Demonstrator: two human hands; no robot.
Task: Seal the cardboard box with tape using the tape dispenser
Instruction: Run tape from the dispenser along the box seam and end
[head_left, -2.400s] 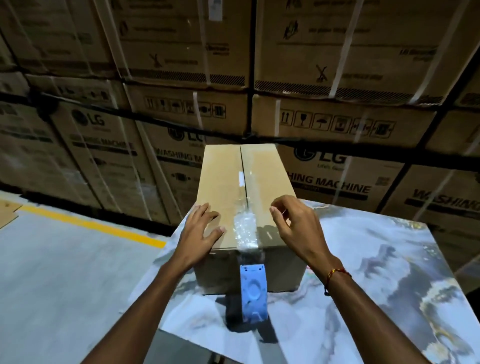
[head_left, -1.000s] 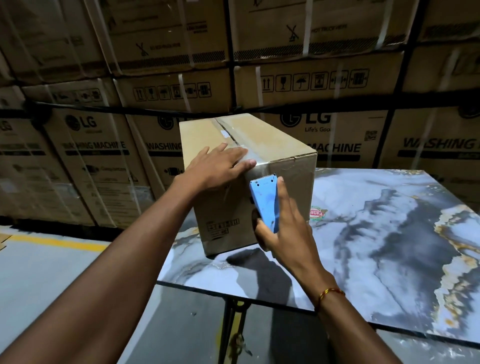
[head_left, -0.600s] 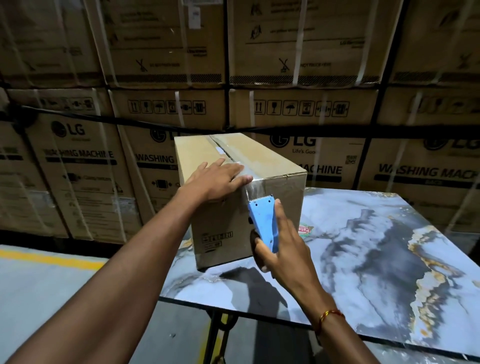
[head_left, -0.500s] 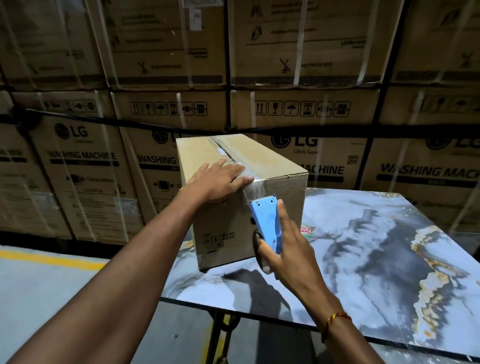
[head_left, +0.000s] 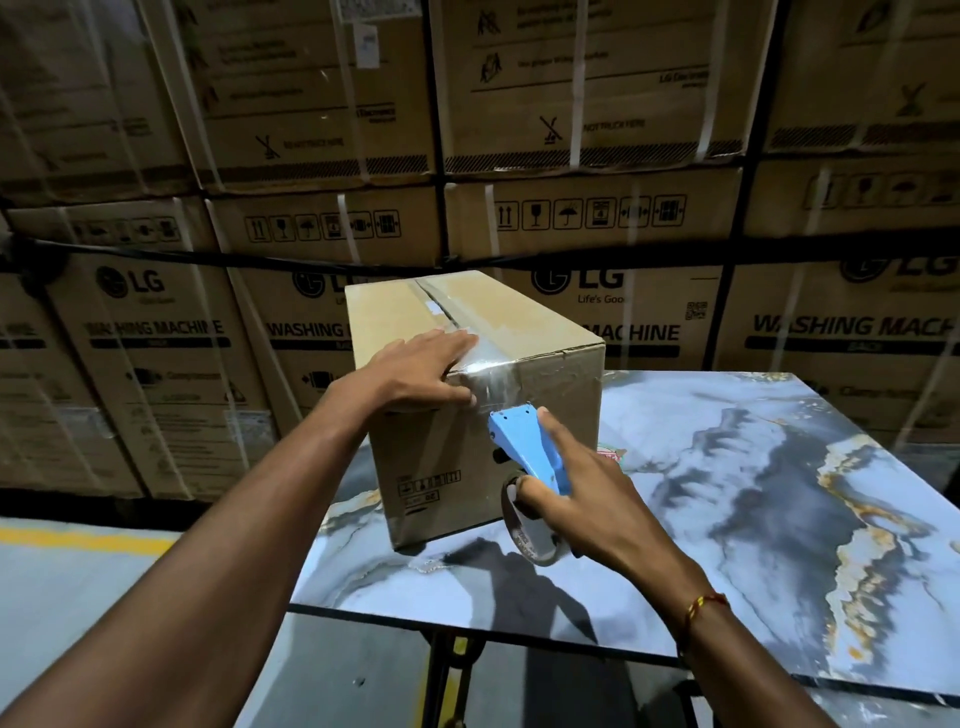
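One cardboard box (head_left: 483, 374) on table (head_left: 727, 467), 12 o'clock. One tape dispenser (head_left: 527, 452), gripped by right hand (head_left: 582, 488) at box's near face. Left hand (head_left: 415, 371) flat, fingers spread wide, pressing tape (head_left: 488, 382) on top edge.

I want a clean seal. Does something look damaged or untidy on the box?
Yes. The clear tape is wrinkled where it folds over the cardboard box top edge, beside the left hand; it does not lie smooth.
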